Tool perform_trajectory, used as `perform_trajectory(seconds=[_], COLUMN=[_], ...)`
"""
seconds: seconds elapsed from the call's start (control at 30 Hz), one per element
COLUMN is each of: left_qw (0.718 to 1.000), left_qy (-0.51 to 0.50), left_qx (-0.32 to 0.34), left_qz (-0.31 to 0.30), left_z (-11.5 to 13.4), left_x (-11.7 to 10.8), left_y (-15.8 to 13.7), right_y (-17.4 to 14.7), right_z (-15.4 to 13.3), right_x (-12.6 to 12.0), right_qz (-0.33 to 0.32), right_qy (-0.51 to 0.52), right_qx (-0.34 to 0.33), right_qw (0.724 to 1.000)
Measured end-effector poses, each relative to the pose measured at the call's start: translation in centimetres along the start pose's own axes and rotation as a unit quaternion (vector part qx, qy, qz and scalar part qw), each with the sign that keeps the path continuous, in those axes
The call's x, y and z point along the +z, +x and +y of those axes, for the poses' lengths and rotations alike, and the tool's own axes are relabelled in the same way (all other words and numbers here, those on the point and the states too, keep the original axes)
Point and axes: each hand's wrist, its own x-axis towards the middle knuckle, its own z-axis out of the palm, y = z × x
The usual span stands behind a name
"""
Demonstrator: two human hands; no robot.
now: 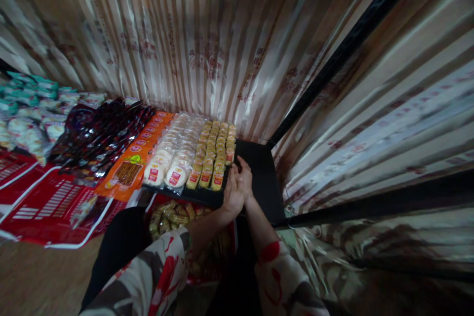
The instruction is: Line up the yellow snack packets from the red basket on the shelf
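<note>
Where the left hand [232,197] and right hand [246,181] come together, the grip is narrow, with fingers drawn close; whether a packet lies between them cannot be told. Beneath the grip is the black shelf [262,185], its bare part extending to the right and its front edge running leftward. A pale striped curtain [207,15] hangs beyond the grip and to its right; a black post [335,66], meeting the shelf's far right corner, bounds the room there. Well to the left are red baskets [55,185] and a heap of dark packets [96,133]; nearer follow an orange packet [111,180] and round white packets [168,155]. Golden packets [168,219] lie low to the left, below shelf level. Rows of small yellow packets [207,170] stand just left of the grip, the rightmost row nearest the fingertips. Red characters [207,62] on the curtain and red labels [176,177] on the white and yellow packets are too blurred to read.
</note>
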Motion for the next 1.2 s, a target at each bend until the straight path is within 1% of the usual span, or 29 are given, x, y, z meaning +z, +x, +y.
perform_trajectory(seconds=[0.07,0.1,0.2,0.27,0.3,0.37,0.4,0.5,0.6,0.67,0.7,0.77,0.83,0.9,0.97,1.03,1.07,1.13,1.2], left_qw=[1.000,1.000,0.997,0.995,0.994,0.992,0.992,0.993,0.984,0.962,0.947,0.915,0.888,0.866,0.850,0.842,0.843,0.851,0.865], left_qy=[-0.002,-0.001,0.000,0.004,0.007,0.018,0.026,0.070,0.177,0.273,0.321,0.403,0.459,0.494,0.518,0.530,0.530,0.517,0.490], left_qx=[-0.006,0.003,0.068,0.096,0.099,0.102,0.102,0.073,0.029,0.010,0.006,-0.003,-0.011,-0.020,-0.024,-0.026,-0.023,-0.009,0.009], left_qz=[-0.001,-0.004,-0.023,-0.041,-0.050,-0.073,-0.075,-0.059,-0.012,0.019,0.022,-0.001,-0.044,-0.074,-0.092,-0.095,-0.093,-0.093,-0.105], left_z=[-0.1,-0.1,-0.6,-1.6,-2.4,-4.3,-5.4,-8.8,-11.3,-12.4,-12.9,-13.7,-14.6,-15.6,-16.4,-16.8,-16.9,-16.5,-15.6], left_x=[-1.4,-2.0,-3.9,-5.3,-6.0,-7.6,-8.4,-10.8,-13.2,-14.6,-15.2,-16.2,-16.8,-17.1,-17.0,-16.9,-16.8,-16.8,-17.0], left_y=[-2.7,-4.0,-7.8,-10.3,-11.5,-13.6,-14.5,-15.9,-15.3,-14.0,-13.2,-11.6,-10.2,-9.1,-8.4,-8.2,-8.2,-8.3,-8.6], right_y=[-1.7,-2.7,-6.8,-9.8,-11.3,-14.3,-15.6,-18.8,-20.5,-20.8,-20.7,-20.3,-19.9,-19.7,-19.7,-19.8,-19.8,-19.8,-19.6], right_z=[-0.8,-1.3,-2.8,-3.6,-3.8,-4.1,-4.0,-3.7,-3.1,-2.9,-2.9,-2.9,-3.0,-3.0,-2.8,-2.5,-2.3,-2.1,-1.9], right_x=[-0.3,-0.5,-0.6,-0.5,-0.4,-0.1,0.1,1.4,3.3,4.7,5.4,6.6,7.8,8.7,9.3,9.6,9.5,9.1,8.5], right_qz=[0.018,0.030,0.048,0.044,0.037,0.004,-0.024,-0.107,-0.185,-0.235,-0.258,-0.296,-0.326,-0.348,-0.358,-0.359,-0.355,-0.333,-0.306], right_qy=[0.010,0.021,0.072,0.094,0.095,0.081,0.071,0.029,-0.038,-0.077,-0.091,-0.113,-0.120,-0.114,-0.104,-0.098,-0.096,-0.100,-0.112], right_qx=[0.011,0.014,0.009,0.007,0.008,0.005,-0.002,-0.005,-0.006,-0.011,-0.011,-0.001,0.013,0.026,0.043,0.058,0.063,0.067,0.059], right_qw=[1.000,0.999,0.996,0.995,0.995,0.997,0.997,0.994,0.982,0.969,0.962,0.948,0.938,0.930,0.927,0.926,0.928,0.935,0.944])
